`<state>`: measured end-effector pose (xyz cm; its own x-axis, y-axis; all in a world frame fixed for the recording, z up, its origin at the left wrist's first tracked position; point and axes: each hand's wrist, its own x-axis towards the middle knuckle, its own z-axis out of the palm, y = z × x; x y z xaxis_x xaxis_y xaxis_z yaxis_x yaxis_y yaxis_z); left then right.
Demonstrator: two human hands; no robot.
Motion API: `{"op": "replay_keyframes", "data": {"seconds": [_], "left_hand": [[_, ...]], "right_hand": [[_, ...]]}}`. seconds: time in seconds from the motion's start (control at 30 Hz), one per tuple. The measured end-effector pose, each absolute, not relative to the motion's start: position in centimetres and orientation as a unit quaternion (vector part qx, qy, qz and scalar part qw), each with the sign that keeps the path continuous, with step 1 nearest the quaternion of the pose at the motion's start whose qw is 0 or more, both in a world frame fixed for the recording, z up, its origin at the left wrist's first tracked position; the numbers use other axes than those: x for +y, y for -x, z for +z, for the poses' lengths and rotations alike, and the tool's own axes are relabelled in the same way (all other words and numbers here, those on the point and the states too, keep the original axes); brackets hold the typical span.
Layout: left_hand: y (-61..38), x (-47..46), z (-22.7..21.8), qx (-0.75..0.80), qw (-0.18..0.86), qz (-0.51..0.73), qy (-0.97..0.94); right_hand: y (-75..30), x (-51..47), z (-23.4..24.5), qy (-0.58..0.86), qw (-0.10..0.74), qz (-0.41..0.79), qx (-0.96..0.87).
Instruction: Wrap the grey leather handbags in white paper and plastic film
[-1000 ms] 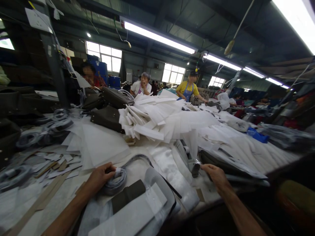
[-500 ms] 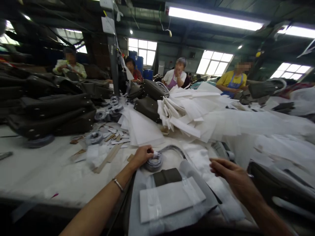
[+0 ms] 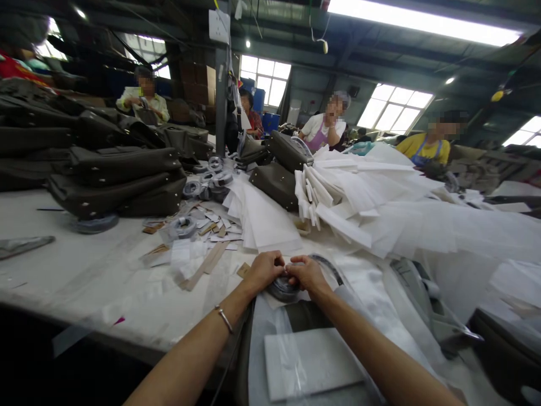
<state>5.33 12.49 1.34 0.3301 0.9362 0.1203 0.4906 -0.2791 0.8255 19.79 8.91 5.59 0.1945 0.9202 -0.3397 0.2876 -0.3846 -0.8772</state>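
My left hand (image 3: 267, 272) is pinched at the upper left of a dark coiled strap (image 3: 284, 292) that looks wrapped in clear plastic. My right hand (image 3: 309, 276) reaches in from the other side, its fingers closed on the top of the same coil; a small pale bit shows between the fingertips. The coil rests at the top of a dark olive bag (image 3: 305, 317) partly covered by a pale sheet. A curved dark handle (image 3: 332, 267) rises behind my right hand. On the bag lies a white foam pad (image 3: 313, 361) with clear tape across it.
White foam sheets (image 3: 363, 186) are heaped ahead and to the right. Olive bags (image 3: 122, 183) are stacked at left, near cardboard scraps (image 3: 213, 256) and several coiled straps (image 3: 192, 189). A grey tape dispenser (image 3: 431, 304) stands at right. Several people sit across the table.
My right hand has moved left from beside the bag to the coil, meeting my left hand there. The view has turned, so the surroundings appear shifted right.
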Motion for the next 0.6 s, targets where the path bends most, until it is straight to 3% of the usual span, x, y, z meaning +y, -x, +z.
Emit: {"op": "replay_keyframes", "data": {"seconds": [0.47, 0.6], "left_hand": [[-5.3, 12.4, 1.8, 0.509, 0.336, 0.306, -0.730], [-5.3, 12.3, 2.2, 0.508, 0.328, 0.306, -0.736]], "right_hand": [[-20.2, 10.4, 5.1, 0.736, 0.170, 0.353, -0.552], [-20.4, 9.9, 5.6, 0.736, 0.122, 0.261, -0.613]]}}
